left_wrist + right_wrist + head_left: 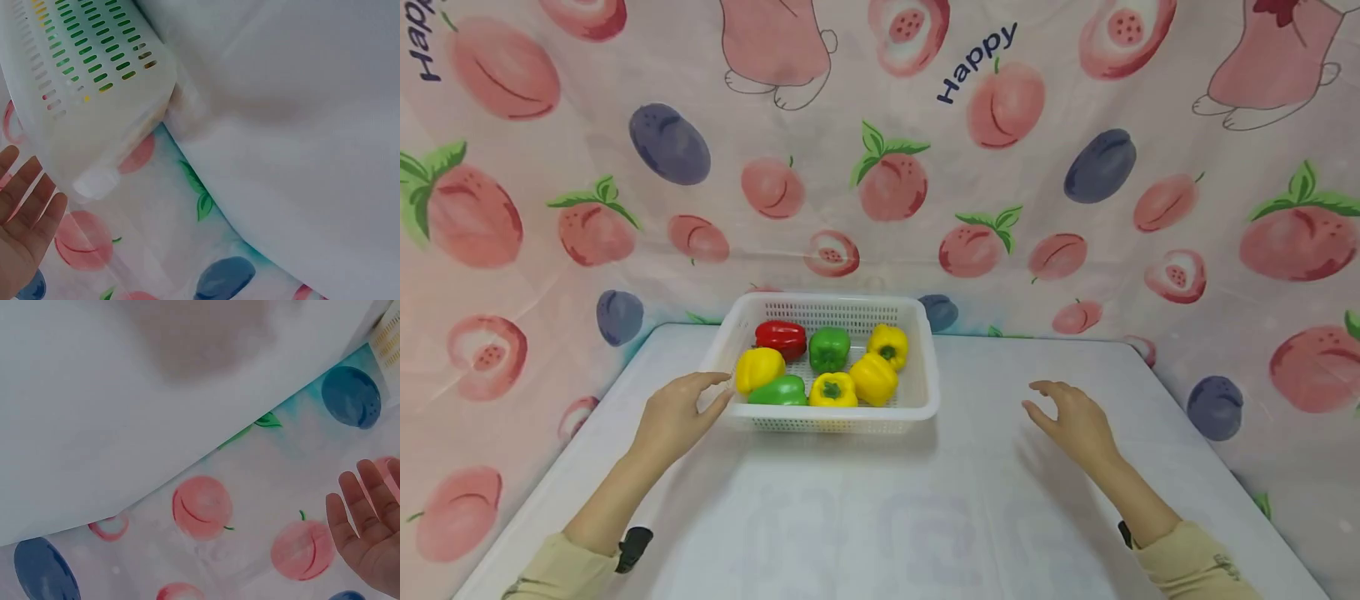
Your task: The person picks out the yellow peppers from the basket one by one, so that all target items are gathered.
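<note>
A white plastic basket (931, 367) with slotted walls stands at the far side of the table. Inside lie a red bell pepper (781, 339), a green bell pepper (830, 348), another green bell pepper (779, 391) and several yellow bell peppers (874, 379). Beside the basket's left end is my left hand (679, 414), fingers loosely extended and holding nothing; whether the fingertips touch the rim I cannot tell. The left wrist view has that hand (25, 219) near the basket's wall (119, 119). My right hand (1077, 423) hovers above the table, right of the basket, fingers apart and holding nothing.
A white-covered table (850, 517) extends toward me, its far edge meeting a hanging cloth (820, 150) printed with peaches and plums. The cloth also runs along both sides. Dark bands (634, 550) sit on both wrists.
</note>
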Demonstrator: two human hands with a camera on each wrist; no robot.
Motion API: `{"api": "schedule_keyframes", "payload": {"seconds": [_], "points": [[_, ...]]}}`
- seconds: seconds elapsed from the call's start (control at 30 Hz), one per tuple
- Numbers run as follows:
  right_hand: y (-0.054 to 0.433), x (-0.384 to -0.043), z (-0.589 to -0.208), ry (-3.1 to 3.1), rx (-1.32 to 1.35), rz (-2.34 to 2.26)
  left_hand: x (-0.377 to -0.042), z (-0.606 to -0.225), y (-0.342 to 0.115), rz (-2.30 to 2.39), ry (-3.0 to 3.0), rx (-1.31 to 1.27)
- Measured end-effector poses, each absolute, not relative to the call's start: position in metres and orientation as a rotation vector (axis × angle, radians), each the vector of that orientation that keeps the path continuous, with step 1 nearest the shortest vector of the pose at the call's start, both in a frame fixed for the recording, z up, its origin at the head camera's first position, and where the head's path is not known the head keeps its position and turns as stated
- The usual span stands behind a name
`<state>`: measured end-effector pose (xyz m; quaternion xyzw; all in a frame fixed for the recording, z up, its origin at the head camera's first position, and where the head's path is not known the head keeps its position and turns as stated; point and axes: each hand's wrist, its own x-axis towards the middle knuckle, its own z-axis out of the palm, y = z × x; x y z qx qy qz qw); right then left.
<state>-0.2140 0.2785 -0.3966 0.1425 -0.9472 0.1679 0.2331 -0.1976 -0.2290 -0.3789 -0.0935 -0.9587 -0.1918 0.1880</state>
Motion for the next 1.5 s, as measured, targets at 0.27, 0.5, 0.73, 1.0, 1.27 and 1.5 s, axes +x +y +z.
{"api": "schedule_keyframes", "payload": {"seconds": [0.27, 0.5, 0.73, 1.0, 1.27, 1.5], "points": [[0.260, -0.214, -0.394, -2.534, 0.372, 0.588, -0.200, -0.383, -0.226, -0.588, -2.599, -0.270], [0.241, -0.214, -0.389, -2.499, 0.409, 0.629, -0.199, -0.387, -0.224, -0.620, -2.532, -0.247], [0.217, -0.210, -0.378, -2.447, 0.485, 0.647, -0.206, -0.395, -0.233, -0.647, -2.356, -0.273], [0.189, -0.207, -0.367, -2.456, 0.555, 0.663, -0.217, -0.395, -0.237, -0.713, -2.349, -0.219], [0.165, -0.206, -0.363, -2.459, 0.616, 0.666, -0.235, -0.390, -0.234, -0.831, -2.512, -0.162], [0.151, -0.209, -0.361, -2.449, 0.677, 0.659, -0.249, -0.384, -0.230, -0.808, -2.724, -0.108]]}}
